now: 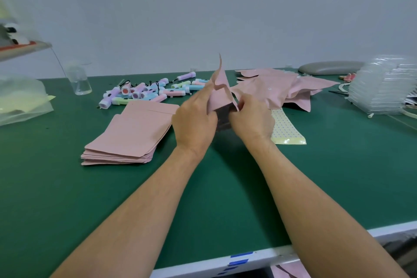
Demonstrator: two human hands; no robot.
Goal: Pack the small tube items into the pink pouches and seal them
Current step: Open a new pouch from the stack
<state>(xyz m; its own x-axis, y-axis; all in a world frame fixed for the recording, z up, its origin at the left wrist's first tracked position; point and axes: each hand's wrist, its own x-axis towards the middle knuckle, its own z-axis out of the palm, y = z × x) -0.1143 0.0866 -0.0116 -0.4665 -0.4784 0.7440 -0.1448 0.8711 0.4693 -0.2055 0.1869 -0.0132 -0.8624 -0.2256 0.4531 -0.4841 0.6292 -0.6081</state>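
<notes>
- Holding one pink pouch (220,88) upright above the worktop (90,198), head view: left hand (194,124) fingers wrapped round its side, right hand (250,119) fingers pinching its lower edge; contents not discernible.
- Judged done: a heap of filled pouches (282,88) at right rear.
- Outstanding: loose tubes (146,91) at rear and a stack of flat pouches (130,128) at left; sticker sheet (286,128) beside the right hand.

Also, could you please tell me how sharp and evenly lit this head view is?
Head view: soft, even light, faint shadows; the left hand, right hand and pink pouch are motion-blurred; the tubes behind look fairly sharp; the far-left shelf looks smeared.
</notes>
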